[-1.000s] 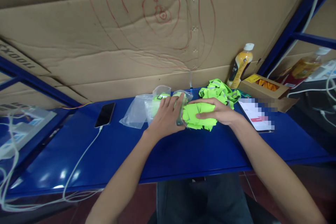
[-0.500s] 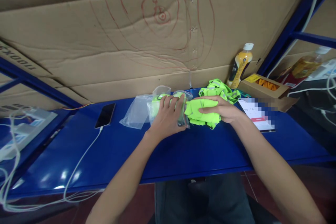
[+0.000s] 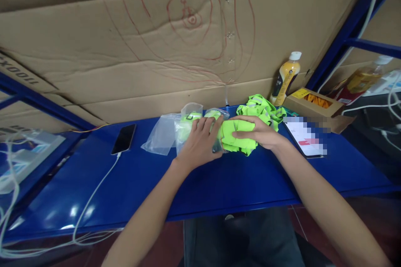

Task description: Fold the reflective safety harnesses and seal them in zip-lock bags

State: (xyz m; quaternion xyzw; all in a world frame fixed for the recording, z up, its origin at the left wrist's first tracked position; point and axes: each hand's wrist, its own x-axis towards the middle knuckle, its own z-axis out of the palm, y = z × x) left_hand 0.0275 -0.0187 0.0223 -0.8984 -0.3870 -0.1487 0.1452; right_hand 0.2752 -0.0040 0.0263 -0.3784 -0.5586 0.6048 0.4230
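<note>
At nine o'clock on the desk [image 3: 219, 187], a snagged cable [image 3: 94, 194] could drag the phone [image 3: 124, 138]. Nearer the clock's centre, the left hand [image 3: 202, 137] curls over a clear bag [image 3: 184, 131] with green fabric inside; pressing too hard could split the film. The folded neon-green bundle [image 3: 236, 128] sits at the centre, by the bag's right edge, gripped in the right hand [image 3: 265, 133]; a slack hold could let its folds spring open. At one o'clock, the loose green heap [image 3: 258, 104] lies close enough to snag the fingers.
</note>
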